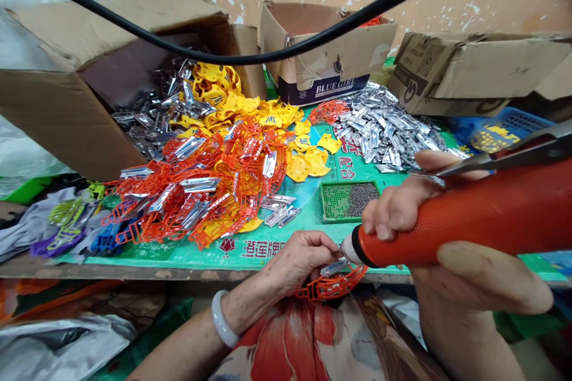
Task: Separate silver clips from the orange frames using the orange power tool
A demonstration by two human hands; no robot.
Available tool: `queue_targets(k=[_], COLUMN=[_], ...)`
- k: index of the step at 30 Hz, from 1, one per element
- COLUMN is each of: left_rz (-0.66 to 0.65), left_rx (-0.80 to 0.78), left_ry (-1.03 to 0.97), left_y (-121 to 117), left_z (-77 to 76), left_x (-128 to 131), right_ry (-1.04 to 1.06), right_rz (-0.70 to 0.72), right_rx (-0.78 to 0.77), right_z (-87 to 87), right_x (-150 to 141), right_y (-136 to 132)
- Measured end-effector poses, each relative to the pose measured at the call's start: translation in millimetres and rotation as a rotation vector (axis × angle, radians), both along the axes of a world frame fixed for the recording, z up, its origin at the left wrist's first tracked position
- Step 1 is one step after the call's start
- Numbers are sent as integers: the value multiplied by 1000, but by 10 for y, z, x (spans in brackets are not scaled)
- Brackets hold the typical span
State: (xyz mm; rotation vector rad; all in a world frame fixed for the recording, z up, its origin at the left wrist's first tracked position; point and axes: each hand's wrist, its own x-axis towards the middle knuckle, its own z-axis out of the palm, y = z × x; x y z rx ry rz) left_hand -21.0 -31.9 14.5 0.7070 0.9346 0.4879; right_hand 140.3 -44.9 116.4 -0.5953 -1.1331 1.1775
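Observation:
My right hand is wrapped round a red pneumatic rivet gun with a metal lever along its top. The gun's nose meets the work just above my lap. My left hand pinches an orange plastic lattice piece with a shiny metal plate on it, close by the nose. What sits right at the nose tip is hidden by my fingers. Just beyond the hands stands a small green tray with tiny metal rivets gathered at its right side.
Orange lattice pieces, yellow plastic pieces and metal plates are heaped across the table. Cardboard boxes and a blue basket stand behind. A black hose crosses the upper view. The table's front edge runs near me.

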Motion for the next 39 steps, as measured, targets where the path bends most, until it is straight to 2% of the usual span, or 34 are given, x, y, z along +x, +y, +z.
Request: queue_targets(k=[12,22,28,33,39], left_rz=[15,0,4,20,-13], left_rx=[-46,31,12,-23,25], left_ry=[-41,-28,-55,-51,-47], left_y=[7,-8,-9,0,-12], left_z=[-41,-118,-73,2,90], left_x=[-18,-47,-49,-20,-43], right_ry=[-13,-22,-7,-10,-6], right_rz=[-25,-65,-59,-111,-73], right_rx=[-4,1,19,22,6], right_z=[-15,-28,-71,-100,-3], right_x=[12,-10,-19,-31,14], right_y=[12,14,23,45,67])
